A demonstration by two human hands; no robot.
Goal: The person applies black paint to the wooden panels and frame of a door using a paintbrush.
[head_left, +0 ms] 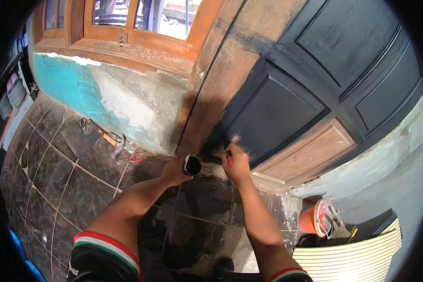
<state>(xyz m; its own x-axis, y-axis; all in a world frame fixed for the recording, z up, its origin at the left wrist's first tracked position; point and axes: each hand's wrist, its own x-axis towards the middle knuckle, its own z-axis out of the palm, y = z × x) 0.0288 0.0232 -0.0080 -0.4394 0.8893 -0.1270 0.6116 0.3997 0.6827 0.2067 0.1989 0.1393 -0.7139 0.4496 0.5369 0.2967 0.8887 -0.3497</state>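
Note:
My left hand [173,172] is wrapped round a small can [192,166] with dark paint inside, held near the foot of the door. My right hand [238,162] grips a paintbrush [230,159]; a bit of its red handle shows, while the bristles are mostly hidden. It is held up to the lower part of a panelled wooden door [277,117], largely coated in black. Beside my right hand, a small patch of bare wood [235,138] shows through the black. A lower panel [308,152] of the door is bare brown wood.
Scissors [83,125], an orange-handled hammer [110,139] and red-handled pliers [135,158] lie on the tiles by the wall. An orange bucket [311,218] with things in it stands at right, near a yellow striped sheet [348,254]. A wooden window frame [169,44] is above left.

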